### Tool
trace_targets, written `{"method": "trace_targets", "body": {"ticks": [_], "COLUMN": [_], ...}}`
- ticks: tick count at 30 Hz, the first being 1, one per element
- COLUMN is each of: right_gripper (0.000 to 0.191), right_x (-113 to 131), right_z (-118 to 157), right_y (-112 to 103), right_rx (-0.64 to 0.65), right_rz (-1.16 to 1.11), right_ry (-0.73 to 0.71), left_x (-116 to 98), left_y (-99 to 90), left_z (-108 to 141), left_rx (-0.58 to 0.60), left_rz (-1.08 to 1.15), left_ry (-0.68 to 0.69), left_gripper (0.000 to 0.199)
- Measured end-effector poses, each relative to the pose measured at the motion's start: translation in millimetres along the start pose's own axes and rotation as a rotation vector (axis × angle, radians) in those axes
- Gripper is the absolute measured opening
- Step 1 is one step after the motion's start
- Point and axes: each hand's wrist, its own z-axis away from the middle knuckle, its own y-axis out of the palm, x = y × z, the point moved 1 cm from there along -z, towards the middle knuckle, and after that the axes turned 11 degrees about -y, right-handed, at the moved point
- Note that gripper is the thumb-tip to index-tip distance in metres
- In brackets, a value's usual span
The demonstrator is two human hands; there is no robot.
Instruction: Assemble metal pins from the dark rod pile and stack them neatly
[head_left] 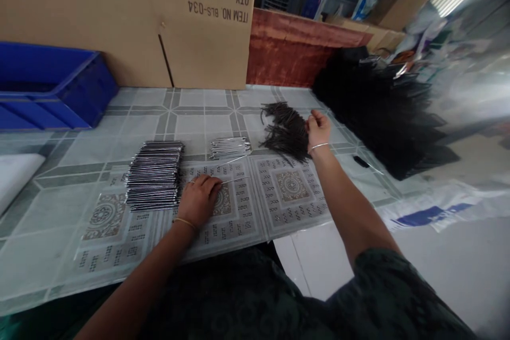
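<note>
My left hand [200, 197] rests low over the patterned table cover, its fingers closed on a thin silvery rod [235, 180] that points to the right. To its left lies a neat stack of dark, shiny ridged rods [154, 175]. Just beyond the hand is a small bundle of pale metal rods [230, 147]. My right hand [319, 127], with a bangle at the wrist, is at the right edge of a loose pile of short dark strips [286, 130]. Its fingers are pinched together, and I cannot make out what is between them.
A blue plastic bin [79, 90] stands at the far left beside a tall printed cardboard panel [199, 48]. A reddish board [295, 48] rises at the back. A big black heap [370, 111] covers the right side, with a small black-handled tool [361, 161] before it.
</note>
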Motion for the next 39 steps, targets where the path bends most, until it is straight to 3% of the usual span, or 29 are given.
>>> {"method": "trace_targets", "body": {"ticks": [2,3,5,7,9,11,13,16,34,39], "right_gripper": [0.042,0.043,0.042,0.039,0.036,0.035,0.034,0.034,0.026,0.025], "right_x": [10,20,44,68,84,90,90,87,95,96], "right_z": [2,7,31,70,113,148,166,171,169,165], "right_y": [-1,-1,5,15,27,36,43,48,58,58], "right_rx": [-0.13,-0.134,0.04,0.339,0.586,0.651,0.585,0.518,0.554,0.562], "right_rz": [-0.026,-0.023,-0.029,-0.083,-0.178,-0.248,-0.279,-0.308,-0.416,-0.356], "right_ry": [0.065,0.054,-0.047,-0.15,-0.163,-0.104,-0.041,-0.006,-0.017,0.009], "left_x": [1,2,3,3,2,2,1,1,-2,9], "left_y": [0.9,1.3,2.0,2.1,1.8,1.2,0.7,0.1,2.1,-4.1], "left_z": [0,-1,-1,-1,0,0,0,0,-3,4], "left_rx": [-0.009,-0.015,-0.019,-0.012,0.006,0.014,0.019,0.019,0.032,0.024], "left_rz": [0.013,0.019,0.026,0.023,0.016,0.007,-0.003,-0.014,-0.05,-0.037], "left_ry": [-0.001,-0.001,0.001,0.004,0.007,0.008,0.01,0.011,0.002,0.043], "left_gripper": [0.029,0.029,0.03,0.031,0.033,0.033,0.034,0.035,0.036,0.039]}}
